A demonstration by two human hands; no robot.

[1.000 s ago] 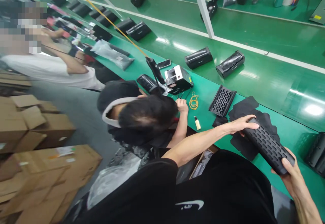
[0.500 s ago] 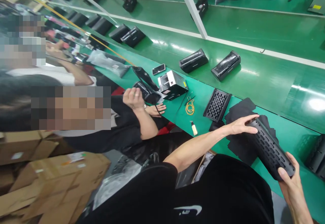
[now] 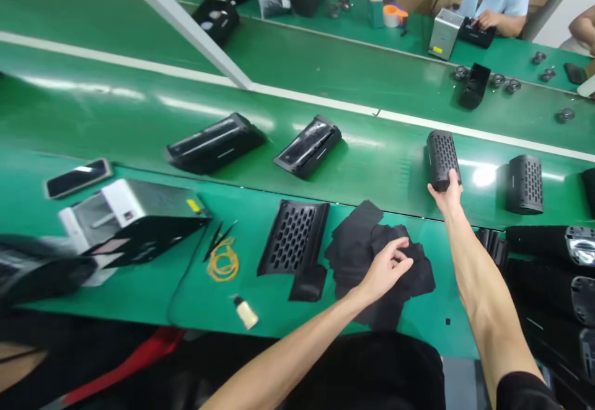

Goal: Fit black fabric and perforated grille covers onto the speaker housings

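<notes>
My right hand [image 3: 447, 198] grips the lower end of a black speaker housing [image 3: 442, 153] with a slotted face, over the green belt [image 3: 385, 168]. My left hand [image 3: 387, 269] holds nothing. Its fingers are apart, above a loose pile of black cloth pieces [image 3: 356, 243] on the green table. Left of that pile lies a black slotted grille panel [image 3: 294, 236], with a small black piece [image 3: 307, 283] at its lower corner. Another slotted housing [image 3: 525, 184] stands on the belt to the right of the one in my hand.
Two glossy black housings [image 3: 309, 147] lie on the belt at the left. A metal-fronted box [image 3: 149, 218], a phone [image 3: 78, 178], a yellow cord coil [image 3: 223, 261] and a small bottle [image 3: 245, 312] are on the table. More housings [image 3: 539, 286] crowd the right. Co-workers sit across the belt.
The speaker housing has gone from between both hands above the table to the belt, in my right hand alone. My left hand has let go of it. The view has swung right.
</notes>
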